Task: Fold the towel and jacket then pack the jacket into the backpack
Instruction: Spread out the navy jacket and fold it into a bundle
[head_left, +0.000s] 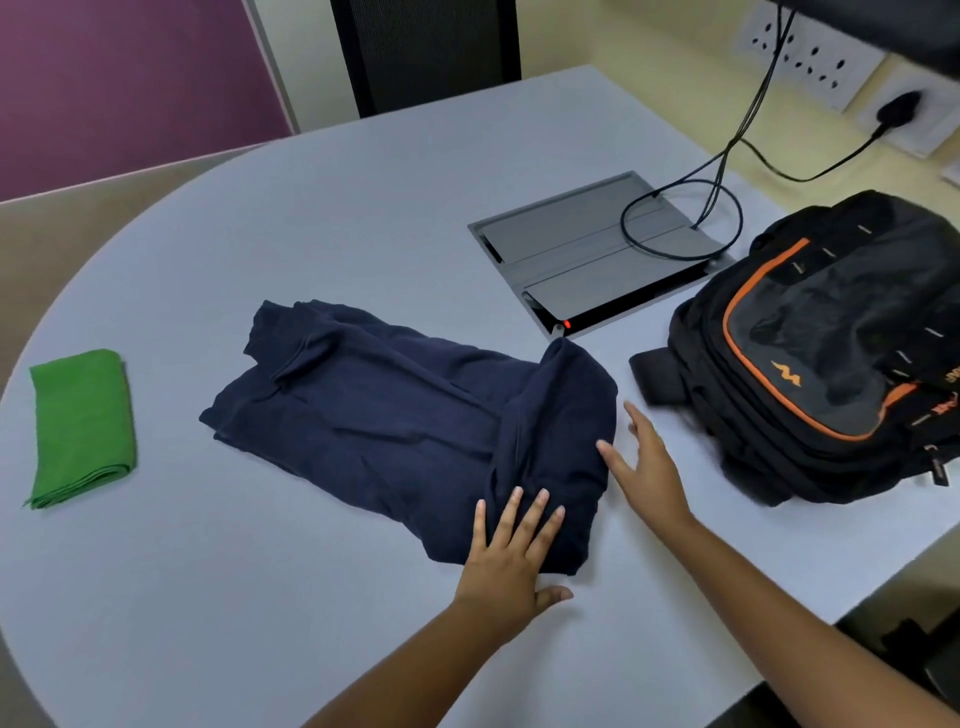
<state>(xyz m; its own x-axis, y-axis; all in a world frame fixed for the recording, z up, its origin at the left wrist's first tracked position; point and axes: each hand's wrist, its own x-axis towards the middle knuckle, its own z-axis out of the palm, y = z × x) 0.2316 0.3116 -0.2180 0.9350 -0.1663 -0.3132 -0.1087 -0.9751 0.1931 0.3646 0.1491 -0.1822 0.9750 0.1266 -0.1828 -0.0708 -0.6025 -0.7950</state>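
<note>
A navy jacket (384, 415) lies partly folded across the middle of the grey table (218, 597), its right end doubled over. My left hand (511, 551) rests flat on the jacket's near right corner, fingers spread. My right hand (647, 467) is open beside the jacket's right edge, fingertips touching the cloth. A folded green towel (80, 423) sits at the far left of the table. The black backpack with orange trim (831, 353) lies on the right, apart from both hands.
A grey flip-up cable box (587, 260) is set in the table behind the jacket, with black cables (727, 161) running up to wall sockets (810, 62). The table's curved edge runs along the left and near side. A dark panel stands at the back.
</note>
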